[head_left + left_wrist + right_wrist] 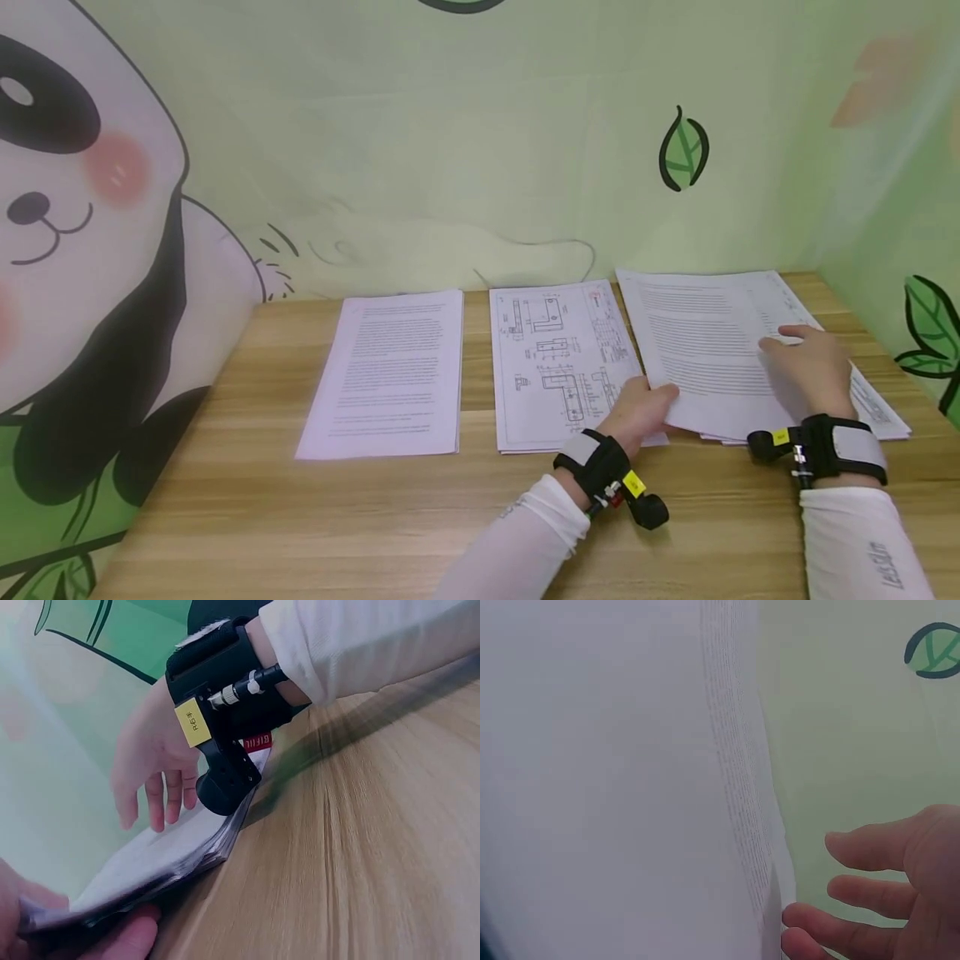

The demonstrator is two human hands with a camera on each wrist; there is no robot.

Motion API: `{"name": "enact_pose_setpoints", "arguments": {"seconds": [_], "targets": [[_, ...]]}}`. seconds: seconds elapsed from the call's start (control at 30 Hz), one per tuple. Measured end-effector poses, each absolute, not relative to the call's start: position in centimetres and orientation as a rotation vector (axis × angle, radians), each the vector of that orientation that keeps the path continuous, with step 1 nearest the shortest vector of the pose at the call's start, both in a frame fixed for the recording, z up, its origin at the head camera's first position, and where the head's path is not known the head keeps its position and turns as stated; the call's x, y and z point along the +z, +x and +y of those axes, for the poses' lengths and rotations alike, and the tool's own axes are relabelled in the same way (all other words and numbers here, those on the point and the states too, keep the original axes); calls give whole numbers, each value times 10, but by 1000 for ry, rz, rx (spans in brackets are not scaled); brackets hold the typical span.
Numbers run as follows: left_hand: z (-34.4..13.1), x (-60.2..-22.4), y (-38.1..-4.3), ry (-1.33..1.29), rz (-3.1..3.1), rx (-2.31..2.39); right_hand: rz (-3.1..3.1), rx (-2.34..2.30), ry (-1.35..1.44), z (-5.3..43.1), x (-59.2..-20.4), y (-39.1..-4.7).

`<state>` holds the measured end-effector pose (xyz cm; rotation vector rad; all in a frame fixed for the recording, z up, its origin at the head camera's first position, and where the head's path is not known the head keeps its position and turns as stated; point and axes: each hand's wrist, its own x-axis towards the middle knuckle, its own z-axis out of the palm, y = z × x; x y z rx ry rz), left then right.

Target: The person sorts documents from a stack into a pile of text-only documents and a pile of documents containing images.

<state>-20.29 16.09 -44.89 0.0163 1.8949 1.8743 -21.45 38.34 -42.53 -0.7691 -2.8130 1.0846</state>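
Note:
My left hand (637, 410) pinches the lower left corner of a printed text sheet stack (690, 333) on the right of the table. In the left wrist view its fingers (124, 941) lie under the lifted edge of the paper (169, 859), with more of the hand above. Over the right part of the same stack is my right hand (813, 371), its fingers pointing left. The right wrist view shows that hand's fingers (866, 847) spread apart, the lower fingertips right at a paper edge. Beneath the text sheets, another sheet (877, 408) sticks out at the right.
Sheets with technical drawings (555, 350) lie just left of my left hand. Farther left is another stack of text sheets (397, 358). A wooden table (375, 525) carries all of them. Behind it hangs a green cloth backdrop (450, 150) with a panda and leaves.

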Motion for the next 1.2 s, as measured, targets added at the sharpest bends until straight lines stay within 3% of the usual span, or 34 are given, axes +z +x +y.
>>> {"name": "enact_pose_setpoints", "arguments": {"seconds": [0.4, 1.2], "targets": [[153, -448, -210, -32, 2242, 1778, -2846, 1041, -712, 375, -425, -215], [154, -449, -217, 41, 2124, 1790, -2923, 1057, -561, 372, -418, -218]]}}
